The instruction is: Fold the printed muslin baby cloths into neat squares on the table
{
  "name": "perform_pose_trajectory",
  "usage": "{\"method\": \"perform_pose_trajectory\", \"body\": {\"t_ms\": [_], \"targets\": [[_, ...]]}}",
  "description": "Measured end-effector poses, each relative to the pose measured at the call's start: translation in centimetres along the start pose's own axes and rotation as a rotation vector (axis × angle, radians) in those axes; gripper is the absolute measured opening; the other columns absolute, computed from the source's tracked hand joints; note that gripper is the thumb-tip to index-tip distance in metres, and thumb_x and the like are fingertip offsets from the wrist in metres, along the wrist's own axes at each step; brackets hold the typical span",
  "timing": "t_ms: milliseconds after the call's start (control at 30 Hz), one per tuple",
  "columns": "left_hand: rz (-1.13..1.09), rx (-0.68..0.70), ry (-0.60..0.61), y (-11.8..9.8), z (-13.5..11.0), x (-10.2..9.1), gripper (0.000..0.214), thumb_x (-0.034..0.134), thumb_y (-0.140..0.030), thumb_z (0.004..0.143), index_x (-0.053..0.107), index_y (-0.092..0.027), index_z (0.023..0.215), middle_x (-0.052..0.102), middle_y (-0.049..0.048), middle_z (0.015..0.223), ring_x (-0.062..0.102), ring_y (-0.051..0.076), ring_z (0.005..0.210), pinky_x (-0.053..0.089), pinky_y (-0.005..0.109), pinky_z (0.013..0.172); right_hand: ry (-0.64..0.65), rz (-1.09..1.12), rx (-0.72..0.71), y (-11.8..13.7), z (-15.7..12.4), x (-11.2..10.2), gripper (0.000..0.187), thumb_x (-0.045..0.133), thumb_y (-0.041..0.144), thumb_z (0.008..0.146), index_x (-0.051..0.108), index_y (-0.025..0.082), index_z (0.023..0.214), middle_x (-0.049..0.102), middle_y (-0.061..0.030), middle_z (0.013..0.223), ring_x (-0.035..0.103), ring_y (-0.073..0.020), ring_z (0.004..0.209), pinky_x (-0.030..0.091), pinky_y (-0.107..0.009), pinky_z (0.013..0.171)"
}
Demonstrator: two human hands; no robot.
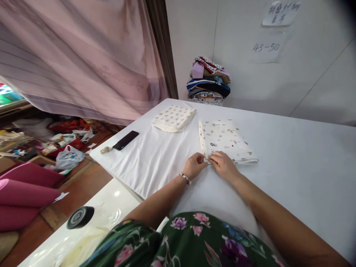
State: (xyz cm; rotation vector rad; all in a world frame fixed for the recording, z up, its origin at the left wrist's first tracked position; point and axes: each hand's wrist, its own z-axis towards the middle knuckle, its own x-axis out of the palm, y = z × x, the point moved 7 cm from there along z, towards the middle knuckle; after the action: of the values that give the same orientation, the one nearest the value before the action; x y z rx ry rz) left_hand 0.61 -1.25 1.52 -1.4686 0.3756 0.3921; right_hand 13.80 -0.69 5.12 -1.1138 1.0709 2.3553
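Observation:
A folded white cloth (pixel 226 141) with small grey and brown prints lies in front of me on the white-covered table. My left hand (pixel 195 165) pinches its near left corner, fingers closed on the edge. Right beside it, my right hand (pixel 222 164) grips the same corner, thumb and fingers together on the fabric. The hands almost touch, and the bit of cloth between them is small and partly hidden. Farther back to the left rests a second folded cloth (pixel 174 118), cream with grey motifs, apart from both hands.
A black phone (pixel 126 140) with a strap lies near the table's left edge. At lower left sits a black round object (pixel 80 217) beside clear plastic. A stack of folded fabrics (pixel 209 81) stands against the wall. Pink rolls (pixel 26 200) and clutter fill the floor at left.

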Motion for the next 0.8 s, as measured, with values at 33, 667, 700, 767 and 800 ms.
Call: {"method": "perform_pose_trajectory", "body": {"t_ms": [33,667,700,767,800], "targets": [[-0.012,0.002,0.002,0.09,0.01,0.01,0.021,0.064,-0.025,0.065,0.058,-0.019,0.085,0.056,-0.0040,0.070,0.051,0.009,0.063,0.043,0.021,0.061,0.013,-0.014,-0.012,-0.04,-0.14,0.25,0.016,0.046,0.023,0.087,0.062,0.020,0.084,0.059,-0.0054,0.087,0.052,-0.0190,0.084,0.041,-0.033,0.076],[-0.009,-0.046,-0.027,-0.14,-0.24,0.01,0.020,0.064,-0.024,0.066,0.058,-0.018,0.084,0.057,-0.0033,0.071,0.052,0.010,0.064,0.043,0.023,0.062,-0.028,-0.043,-0.027,-0.50,-0.46,0.42,0.013,0.053,0.023,0.083,0.065,0.019,0.088,0.061,-0.0066,0.091,0.052,-0.0206,0.086,0.041,-0.033,0.076],[-0.010,-0.043,-0.033,-0.18,-0.24,-0.02,0.019,0.064,-0.022,0.066,0.058,-0.018,0.084,0.057,-0.0033,0.071,0.051,0.009,0.064,0.043,0.022,0.062,-0.030,-0.053,-0.025,-0.50,-0.46,0.45,0.013,0.055,0.023,0.082,0.065,0.019,0.088,0.061,-0.0067,0.092,0.052,-0.0209,0.086,0.041,-0.033,0.076],[-0.013,-0.038,-0.044,-0.20,-0.22,-0.05,0.018,0.063,-0.019,0.066,0.058,-0.018,0.083,0.057,-0.0034,0.070,0.051,0.009,0.064,0.042,0.022,0.062,-0.039,-0.071,-0.009,-0.47,-0.41,0.52,0.011,0.056,0.022,0.080,0.064,0.019,0.086,0.061,-0.0065,0.090,0.052,-0.0210,0.085,0.041,-0.034,0.076],[-0.015,-0.040,-0.046,-0.15,-0.20,-0.05,0.018,0.062,-0.019,0.066,0.058,-0.018,0.083,0.057,-0.0034,0.070,0.051,0.009,0.064,0.042,0.022,0.061,-0.045,-0.074,0.005,-0.46,-0.36,0.55,0.010,0.056,0.022,0.080,0.064,0.019,0.085,0.061,-0.0062,0.089,0.052,-0.0209,0.085,0.040,-0.034,0.076]]}}
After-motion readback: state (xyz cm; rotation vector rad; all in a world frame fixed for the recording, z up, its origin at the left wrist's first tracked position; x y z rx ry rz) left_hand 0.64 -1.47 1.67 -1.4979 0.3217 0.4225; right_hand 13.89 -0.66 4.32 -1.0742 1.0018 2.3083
